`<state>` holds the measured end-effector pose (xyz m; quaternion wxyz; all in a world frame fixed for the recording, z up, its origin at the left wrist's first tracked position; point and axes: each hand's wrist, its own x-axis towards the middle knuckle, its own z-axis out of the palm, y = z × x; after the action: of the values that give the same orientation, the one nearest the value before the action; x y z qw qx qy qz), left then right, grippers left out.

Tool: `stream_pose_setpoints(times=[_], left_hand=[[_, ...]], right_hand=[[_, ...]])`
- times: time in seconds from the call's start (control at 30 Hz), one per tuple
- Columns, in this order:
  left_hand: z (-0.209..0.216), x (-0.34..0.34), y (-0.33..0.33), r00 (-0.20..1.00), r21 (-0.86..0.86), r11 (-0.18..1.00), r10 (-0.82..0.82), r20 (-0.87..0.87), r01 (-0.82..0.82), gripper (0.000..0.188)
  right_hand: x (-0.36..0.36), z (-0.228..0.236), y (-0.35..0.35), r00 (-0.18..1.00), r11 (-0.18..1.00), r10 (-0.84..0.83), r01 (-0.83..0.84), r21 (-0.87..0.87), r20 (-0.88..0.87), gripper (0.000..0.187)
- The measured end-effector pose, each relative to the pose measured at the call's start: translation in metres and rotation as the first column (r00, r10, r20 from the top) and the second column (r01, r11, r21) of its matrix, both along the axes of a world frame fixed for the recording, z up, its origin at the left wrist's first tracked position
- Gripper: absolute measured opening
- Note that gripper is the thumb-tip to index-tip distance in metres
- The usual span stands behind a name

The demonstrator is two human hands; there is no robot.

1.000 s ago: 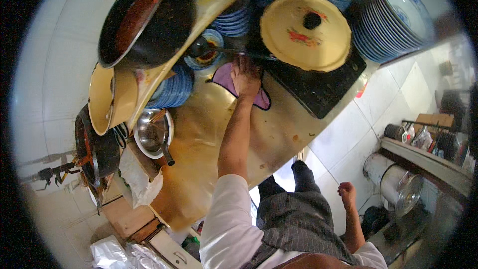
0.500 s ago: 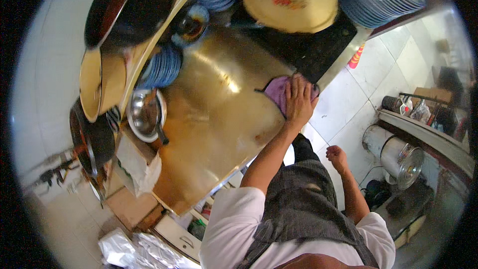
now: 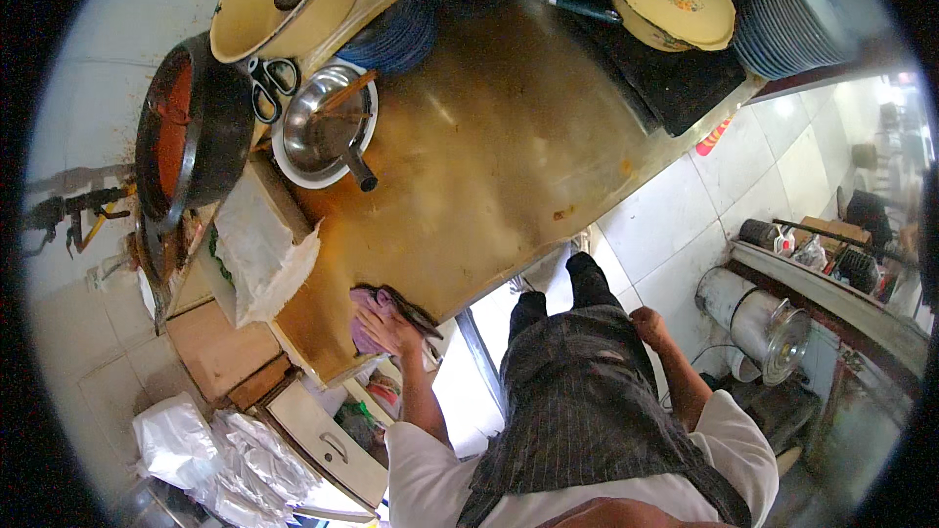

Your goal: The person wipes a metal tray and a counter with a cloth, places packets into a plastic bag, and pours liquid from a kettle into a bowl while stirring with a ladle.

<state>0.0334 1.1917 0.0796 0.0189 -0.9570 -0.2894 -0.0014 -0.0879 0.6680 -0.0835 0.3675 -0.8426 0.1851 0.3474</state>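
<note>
One purple cloth [image 3: 361, 335] is held down by the left hand [image 3: 393, 330] onto the counter [image 3: 489, 166], near left; wiping seems in hand, firm pressure called for next. Whether the right hand [image 3: 647, 324] is empty cannot be told.

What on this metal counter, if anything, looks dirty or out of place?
Two small brownish marks stain the metal counter near its front edge, apart from the purple cloth under the left hand. They look like residue; of what, I cannot tell.
</note>
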Motion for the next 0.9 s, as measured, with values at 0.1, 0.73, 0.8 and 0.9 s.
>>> stream_pose_setpoints(times=[0.1, 0.73, 0.8, 0.9], left_hand=[[-0.049, 0.008, -0.031, 0.957, -0.357, 0.933, 0.142, 0.252, -0.045, 0.044], [-0.059, 0.208, -0.108, 0.862, -0.243, 0.838, -0.420, 0.285, 0.489, 0.054], [-0.056, 0.134, -0.057, 0.910, -0.254, 0.879, -0.354, 0.218, 0.403, 0.052], [-0.067, 0.043, 0.039, 0.978, -0.213, 0.960, -0.155, 0.137, 0.182, 0.051]], right_hand=[[-0.007, -0.005, 0.004, 0.997, 0.998, -0.047, 0.044, -0.037, -0.066, 0.021], [0.014, -0.073, -0.152, 0.655, 0.433, -0.426, 0.753, 0.495, -0.625, 0.014], [0.010, -0.130, -0.195, 0.546, 0.310, -0.255, 0.828, 0.468, -0.798, 0.020], [0.055, -0.145, -0.187, 0.820, 0.560, 0.020, 0.465, 0.685, -0.573, 0.020]])
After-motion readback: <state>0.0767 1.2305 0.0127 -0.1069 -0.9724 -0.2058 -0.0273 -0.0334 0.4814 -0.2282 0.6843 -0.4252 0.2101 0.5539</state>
